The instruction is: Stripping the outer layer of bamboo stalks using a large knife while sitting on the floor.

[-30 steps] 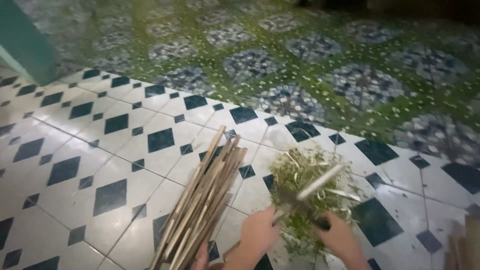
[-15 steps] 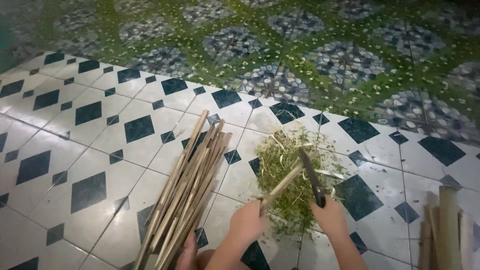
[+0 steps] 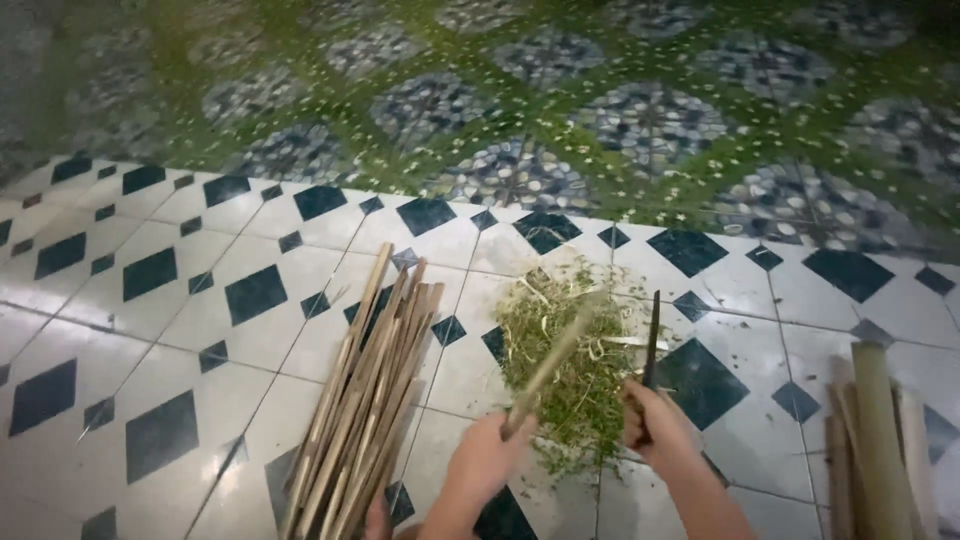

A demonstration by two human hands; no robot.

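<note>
1. A bundle of split bamboo strips (image 3: 365,400) lies on the white floor tiles (image 3: 190,330) with dark diamond insets, at the left of the scene. Its long axis runs from the bottom edge up and slightly rightward. The strips are pale tan, thin and flat, and fan out a little at the far ends.
2. The left hand (image 3: 490,462) is closed around the near end of a single bamboo stick (image 3: 553,362). The stick rises out of the fist, pointing away and to the right over the pile of green shavings (image 3: 570,370). It is pale, slim and blurred along its far half.
3. The shavings form a loose mound of green and straw-coloured curls on the tile between the two hands.
4. The right hand (image 3: 650,425) is wrapped tightly round the handle of a dark knife (image 3: 652,340). The blade stands nearly upright, tip pointing away, just beside the stick's far end; contact cannot be told.
5. Thicker green bamboo pieces (image 3: 880,440) lie at the right edge, pointing away.
</note>
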